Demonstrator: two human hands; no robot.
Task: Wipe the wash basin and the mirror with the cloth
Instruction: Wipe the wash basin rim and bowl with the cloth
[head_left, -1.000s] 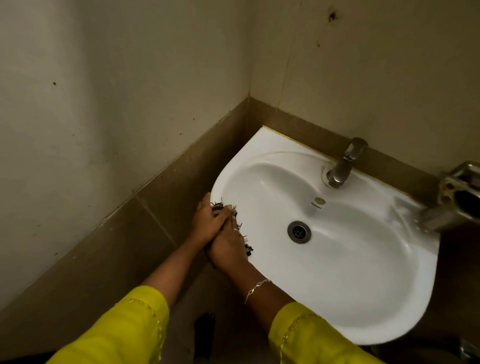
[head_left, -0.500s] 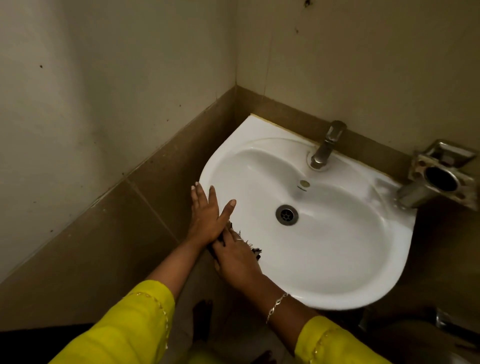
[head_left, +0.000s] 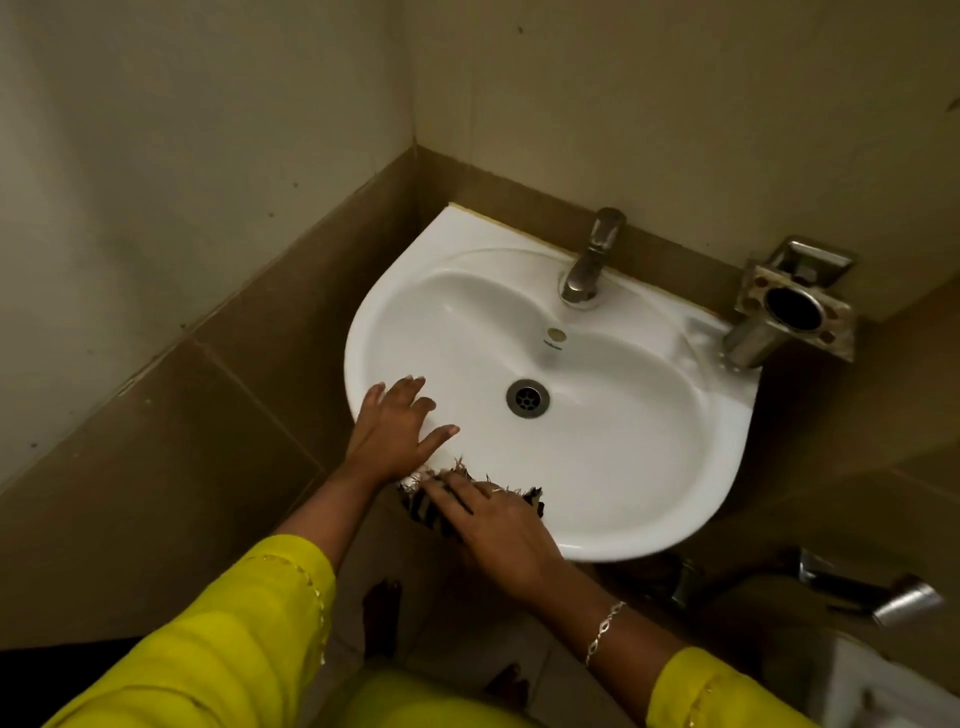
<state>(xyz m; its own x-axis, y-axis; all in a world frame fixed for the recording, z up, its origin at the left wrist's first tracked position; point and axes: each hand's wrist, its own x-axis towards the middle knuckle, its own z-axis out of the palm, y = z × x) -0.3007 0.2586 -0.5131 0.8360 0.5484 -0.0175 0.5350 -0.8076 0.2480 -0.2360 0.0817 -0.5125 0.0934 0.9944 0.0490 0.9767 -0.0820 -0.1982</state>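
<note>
Right hand (head_left: 493, 525) atop cloth (head_left: 422, 508), left hand (head_left: 392, 436) beside

Left hand (head_left: 395, 436) released the cloth (head_left: 423, 512), now spread flat

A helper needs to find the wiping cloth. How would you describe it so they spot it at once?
Start at the white wash basin fixed in the corner of the tiled walls. On its near-left rim, beside the open left hand, the right hand presses flat on the cloth. It is the only dark, striped, frayed-edged thing against the white basin.
</note>
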